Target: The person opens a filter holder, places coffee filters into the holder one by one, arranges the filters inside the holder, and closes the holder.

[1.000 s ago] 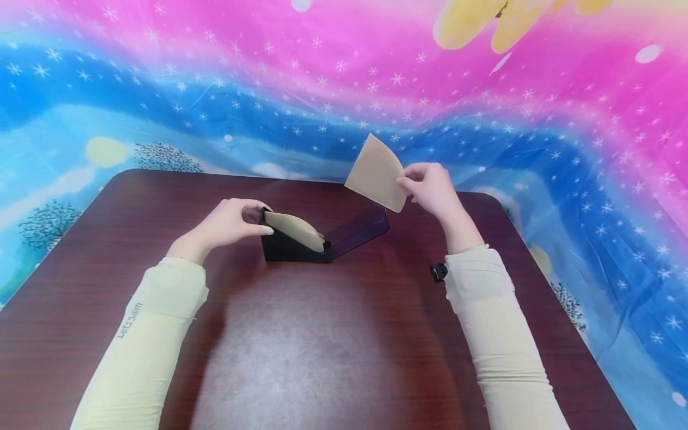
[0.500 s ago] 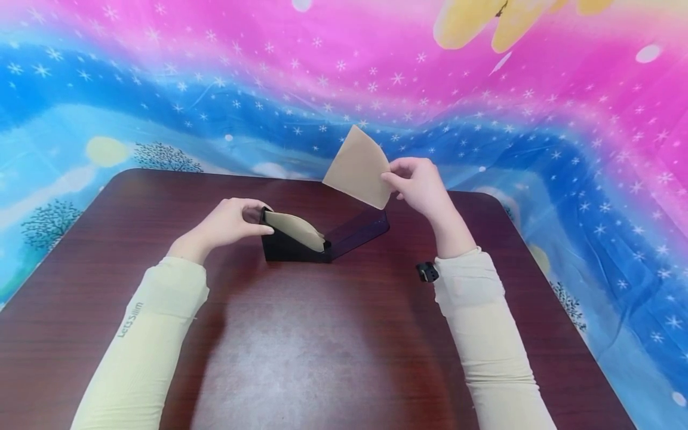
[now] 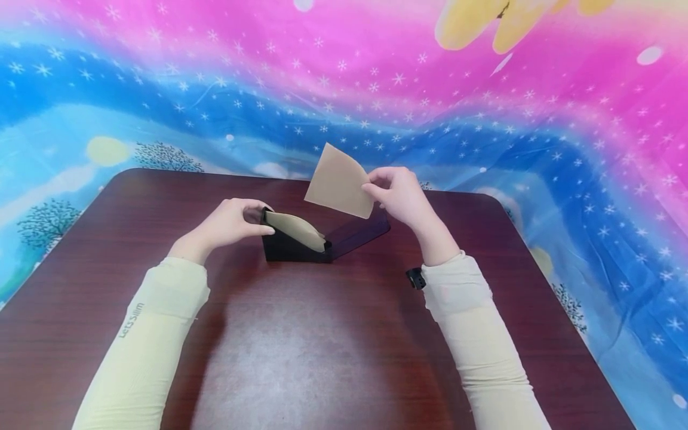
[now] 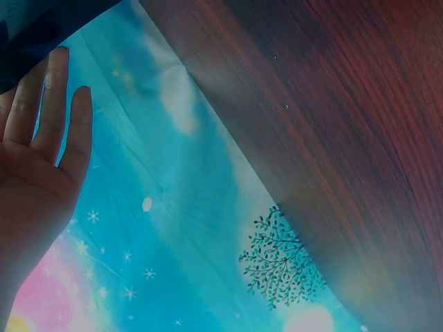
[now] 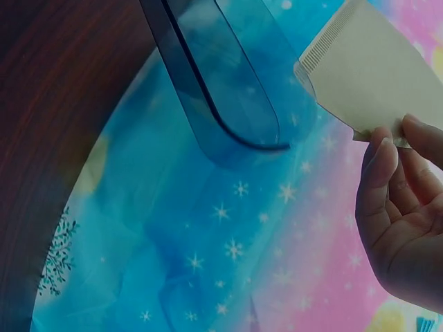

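Note:
A brown paper coffee filter [image 3: 338, 182] is pinched at its right edge between the thumb and fingers of my right hand [image 3: 400, 194], in the air above the table. In the right wrist view its crimped edge [image 5: 334, 38] shows. Below and to the left stands a black filter holder [image 3: 290, 249] with several coffee filters [image 3: 295, 229] inside. Its clear, dark-tinted lid [image 3: 361, 235] is swung open to the right. My left hand [image 3: 228, 224] grips the holder's left end, thumb on the near side; in the left wrist view the holder [image 4: 48, 31] is only partly visible.
The dark reddish-brown wooden table [image 3: 290, 346] has rounded far corners. A pink and blue patterned cloth [image 3: 301, 89] hangs close behind it and along its right side. A black strap piece [image 3: 415, 279] sits at my right wrist.
My right hand has moved left with the coffee filter, rising slightly, then lowering, and the filter is now nearer the holder. My left hand and the holder have stayed in place.

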`<state>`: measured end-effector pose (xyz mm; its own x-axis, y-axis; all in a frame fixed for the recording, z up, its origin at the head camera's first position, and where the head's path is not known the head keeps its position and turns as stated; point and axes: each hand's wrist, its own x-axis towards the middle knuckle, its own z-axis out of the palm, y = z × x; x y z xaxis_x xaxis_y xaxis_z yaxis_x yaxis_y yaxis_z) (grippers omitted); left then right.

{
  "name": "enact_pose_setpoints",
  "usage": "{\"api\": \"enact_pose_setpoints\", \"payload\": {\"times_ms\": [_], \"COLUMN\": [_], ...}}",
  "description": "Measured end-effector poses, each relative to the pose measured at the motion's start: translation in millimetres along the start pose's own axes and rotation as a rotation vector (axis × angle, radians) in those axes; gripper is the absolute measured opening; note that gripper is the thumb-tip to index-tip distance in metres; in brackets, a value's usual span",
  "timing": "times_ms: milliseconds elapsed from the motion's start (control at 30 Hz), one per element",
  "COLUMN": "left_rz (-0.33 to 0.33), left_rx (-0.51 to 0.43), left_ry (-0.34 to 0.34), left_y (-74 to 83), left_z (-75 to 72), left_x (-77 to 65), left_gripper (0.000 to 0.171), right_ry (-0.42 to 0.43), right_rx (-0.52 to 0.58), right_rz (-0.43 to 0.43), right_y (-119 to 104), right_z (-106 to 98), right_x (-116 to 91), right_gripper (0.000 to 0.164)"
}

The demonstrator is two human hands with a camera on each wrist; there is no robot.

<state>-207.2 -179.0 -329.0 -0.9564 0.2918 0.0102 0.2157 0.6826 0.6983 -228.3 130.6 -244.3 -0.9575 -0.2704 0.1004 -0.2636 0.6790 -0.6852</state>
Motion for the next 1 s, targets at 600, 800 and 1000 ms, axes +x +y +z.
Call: {"api": "enact_pose_setpoints", "payload": {"times_ms": [600,800,1000], "left_rz": [-0.011,-0.012,-0.008], "left_rx": [-0.005,-0.013,-0.008], "left_ry": [-0.002,-0.006,-0.003], "left_y": [-0.8,-0.3,-0.8], "left_z": [0.3,-0.4,-0.7], "left_x": [0.8,0.3,0.6], "left_gripper": [0.042,0.042,0.042], "right_ry": [-0.094,-0.094,-0.099], "right_rx": [-0.086,-0.118,-0.134], "right_rz": [-0.059,-0.079,-0.087], "right_y": [-4.1,-3.4,-3.7], "right_z": [36.5,42.1,46.4], "right_x": [6.8,9.0,10.4], "right_gripper": [0.015,0.015,0.015]}}
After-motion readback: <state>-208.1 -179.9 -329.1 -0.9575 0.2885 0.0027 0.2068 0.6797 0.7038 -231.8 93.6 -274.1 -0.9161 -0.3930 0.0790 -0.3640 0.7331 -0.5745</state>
